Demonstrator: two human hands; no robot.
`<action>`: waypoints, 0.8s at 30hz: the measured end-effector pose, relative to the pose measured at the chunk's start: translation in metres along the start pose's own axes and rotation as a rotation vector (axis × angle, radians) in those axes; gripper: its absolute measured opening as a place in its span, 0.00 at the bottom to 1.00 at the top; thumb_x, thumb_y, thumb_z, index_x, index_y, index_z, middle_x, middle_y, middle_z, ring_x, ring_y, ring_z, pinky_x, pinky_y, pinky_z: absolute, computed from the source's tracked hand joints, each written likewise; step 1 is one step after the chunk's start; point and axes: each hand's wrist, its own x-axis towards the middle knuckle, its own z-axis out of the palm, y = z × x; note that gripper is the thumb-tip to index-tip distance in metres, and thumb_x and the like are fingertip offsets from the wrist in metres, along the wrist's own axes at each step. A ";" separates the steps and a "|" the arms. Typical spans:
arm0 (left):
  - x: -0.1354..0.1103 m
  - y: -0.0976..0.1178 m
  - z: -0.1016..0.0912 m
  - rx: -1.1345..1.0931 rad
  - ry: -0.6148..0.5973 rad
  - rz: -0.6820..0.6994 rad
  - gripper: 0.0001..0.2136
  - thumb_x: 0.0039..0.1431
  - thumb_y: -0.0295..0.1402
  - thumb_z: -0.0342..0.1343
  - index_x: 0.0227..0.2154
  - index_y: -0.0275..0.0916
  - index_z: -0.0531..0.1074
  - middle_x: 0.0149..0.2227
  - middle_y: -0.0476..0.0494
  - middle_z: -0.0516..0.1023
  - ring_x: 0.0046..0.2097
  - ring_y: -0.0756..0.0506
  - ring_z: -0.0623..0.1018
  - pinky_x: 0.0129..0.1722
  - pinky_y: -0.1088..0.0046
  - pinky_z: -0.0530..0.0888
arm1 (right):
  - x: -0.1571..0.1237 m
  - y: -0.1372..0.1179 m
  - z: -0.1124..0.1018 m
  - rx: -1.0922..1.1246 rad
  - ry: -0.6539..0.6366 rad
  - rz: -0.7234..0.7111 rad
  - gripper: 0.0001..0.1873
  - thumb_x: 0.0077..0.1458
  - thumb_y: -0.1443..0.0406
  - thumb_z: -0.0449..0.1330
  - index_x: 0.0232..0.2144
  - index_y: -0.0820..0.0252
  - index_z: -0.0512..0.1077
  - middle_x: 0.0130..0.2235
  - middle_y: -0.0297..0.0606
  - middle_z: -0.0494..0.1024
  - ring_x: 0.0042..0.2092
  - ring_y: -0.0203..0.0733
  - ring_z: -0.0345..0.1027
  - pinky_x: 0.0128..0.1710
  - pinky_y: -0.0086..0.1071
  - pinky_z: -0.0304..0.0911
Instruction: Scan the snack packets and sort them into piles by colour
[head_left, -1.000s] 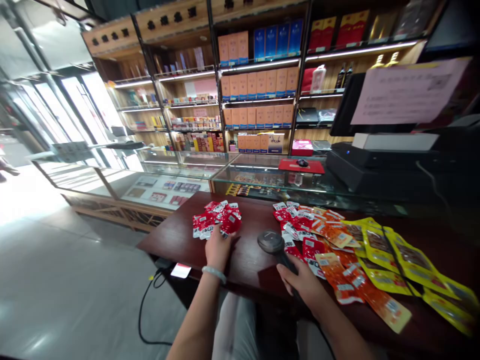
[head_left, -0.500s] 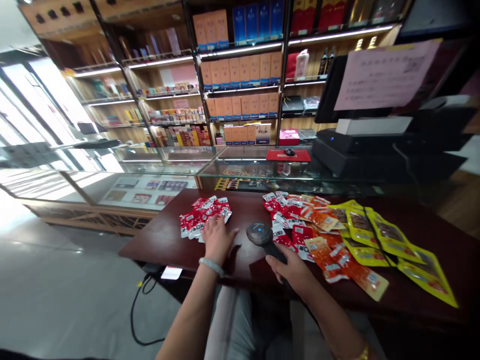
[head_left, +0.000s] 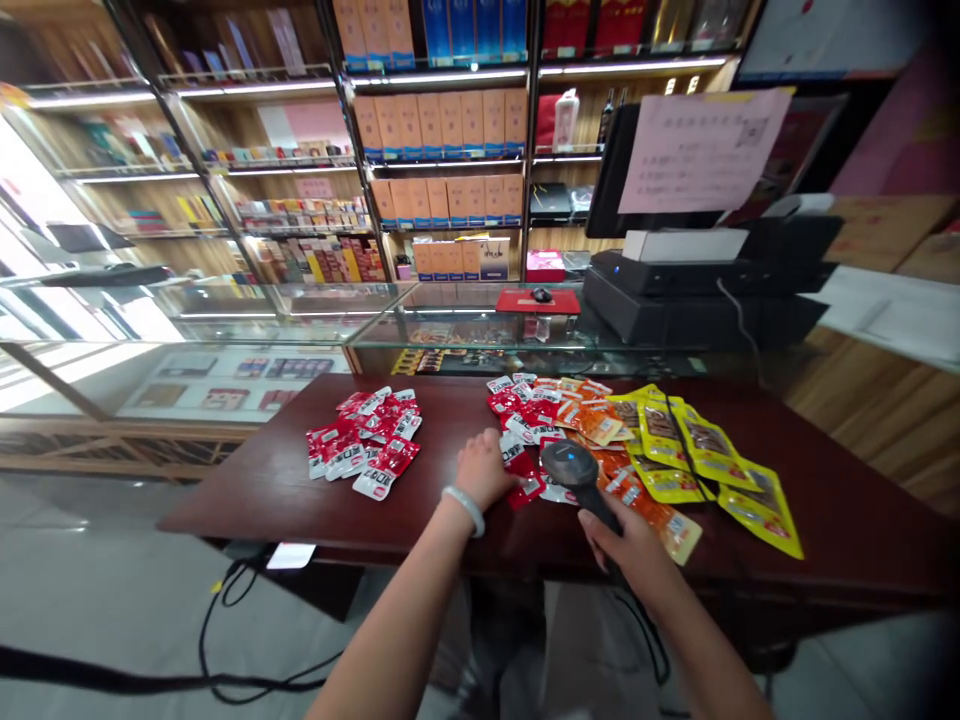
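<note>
My right hand is wrapped round the handle of a black barcode scanner, its head tilted over the edge of the middle packets. Beside it my left hand, with a pale bangle at the wrist, is closed on a small red snack packet; its fingertips are partly hidden. More red and white packets lie just beyond that hand. A separate pile of red and white packets is at the left of the dark table. Orange packets and large yellow packets overlap to the right.
A glass display counter runs behind the table, bearing a mouse on a red mat. Right of it stand a monitor with a pink sheet and a black cash drawer. Cables trail on the floor at left.
My left hand has moved right, from the left pile to the middle packets, and closed on one. Another red packet now lies at the left pile's near edge. The view has shifted right.
</note>
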 end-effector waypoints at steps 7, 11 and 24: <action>-0.007 -0.048 0.001 -0.459 0.142 -0.121 0.17 0.55 0.38 0.60 0.44 0.41 0.62 0.42 0.42 0.79 0.42 0.43 0.79 0.39 0.71 0.70 | -0.006 -0.001 0.013 0.019 -0.079 0.018 0.32 0.50 0.46 0.63 0.51 0.60 0.72 0.20 0.31 0.70 0.21 0.39 0.62 0.21 0.31 0.58; -0.013 -0.071 0.001 -0.495 0.197 -0.139 0.16 0.54 0.38 0.60 0.42 0.41 0.63 0.40 0.44 0.79 0.41 0.44 0.79 0.39 0.70 0.71 | -0.005 -0.005 0.030 0.039 -0.126 0.009 0.33 0.49 0.46 0.63 0.51 0.59 0.73 0.18 0.29 0.67 0.20 0.39 0.61 0.20 0.30 0.56; -0.023 -0.144 -0.056 -0.271 0.453 -0.455 0.26 0.55 0.48 0.56 0.51 0.37 0.62 0.46 0.33 0.76 0.49 0.36 0.76 0.46 0.61 0.70 | 0.018 -0.029 0.090 0.017 -0.350 -0.015 0.27 0.54 0.52 0.60 0.51 0.62 0.69 0.18 0.24 0.63 0.18 0.33 0.56 0.18 0.27 0.54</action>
